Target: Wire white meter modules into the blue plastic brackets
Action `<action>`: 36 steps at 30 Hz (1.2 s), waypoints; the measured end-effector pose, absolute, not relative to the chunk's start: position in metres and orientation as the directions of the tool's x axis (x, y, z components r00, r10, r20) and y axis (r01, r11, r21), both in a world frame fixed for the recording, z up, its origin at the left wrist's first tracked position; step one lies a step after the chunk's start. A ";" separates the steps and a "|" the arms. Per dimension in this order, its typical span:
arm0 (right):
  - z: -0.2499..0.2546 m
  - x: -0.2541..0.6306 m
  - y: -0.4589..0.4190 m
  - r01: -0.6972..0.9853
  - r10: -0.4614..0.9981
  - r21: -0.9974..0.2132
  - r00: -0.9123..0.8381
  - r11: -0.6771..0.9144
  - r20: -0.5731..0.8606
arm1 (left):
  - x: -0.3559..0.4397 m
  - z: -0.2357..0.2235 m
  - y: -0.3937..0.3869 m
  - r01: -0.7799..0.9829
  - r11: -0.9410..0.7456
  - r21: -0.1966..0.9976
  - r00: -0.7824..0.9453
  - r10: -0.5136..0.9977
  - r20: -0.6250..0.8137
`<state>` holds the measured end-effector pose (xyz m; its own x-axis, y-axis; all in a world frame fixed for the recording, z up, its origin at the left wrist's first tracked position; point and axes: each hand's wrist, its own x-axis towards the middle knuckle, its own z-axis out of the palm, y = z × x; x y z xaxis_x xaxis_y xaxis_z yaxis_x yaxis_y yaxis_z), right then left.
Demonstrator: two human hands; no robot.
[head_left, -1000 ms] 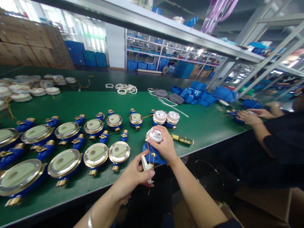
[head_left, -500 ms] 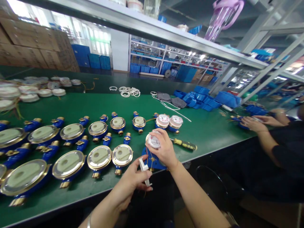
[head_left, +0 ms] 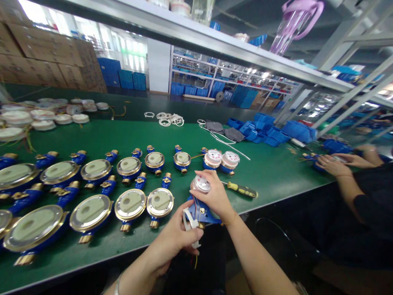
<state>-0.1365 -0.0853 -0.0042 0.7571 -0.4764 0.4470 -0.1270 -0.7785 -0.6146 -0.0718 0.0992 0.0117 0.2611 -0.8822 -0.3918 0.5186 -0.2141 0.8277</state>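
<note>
My right hand grips a round white meter register with red dials on top of a blue water meter body at the table's front edge. Thin red and yellow wires run down from the register. My left hand pinches a small white plastic piece just left of the blue body, below the table edge line.
Rows of blue meters with brass-rimmed lids fill the green table to the left. Two finished meters stand behind my hands; a yellow-handled screwdriver lies right. Another person's hands work at the far right.
The view has shifted slightly. My left hand has turned the white piece and brought it closer to the blue body. My right hand keeps its hold on the register.
</note>
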 end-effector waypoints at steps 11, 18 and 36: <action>-0.008 -0.136 -0.084 -0.079 -0.440 -0.568 0.721 -0.819 0.535 | -0.071 0.015 0.101 0.488 -0.236 0.840 0.260 -0.880 -0.398; -0.009 -0.135 -0.090 -0.083 -0.437 -0.583 0.749 -0.808 0.498 | -0.073 0.019 0.102 0.461 -0.283 0.841 0.226 -0.879 -0.419; -0.020 -0.135 -0.096 -0.077 -0.443 -0.582 0.732 -0.809 0.518 | 0.176 0.115 0.043 -0.528 -0.573 0.627 0.805 -0.574 0.152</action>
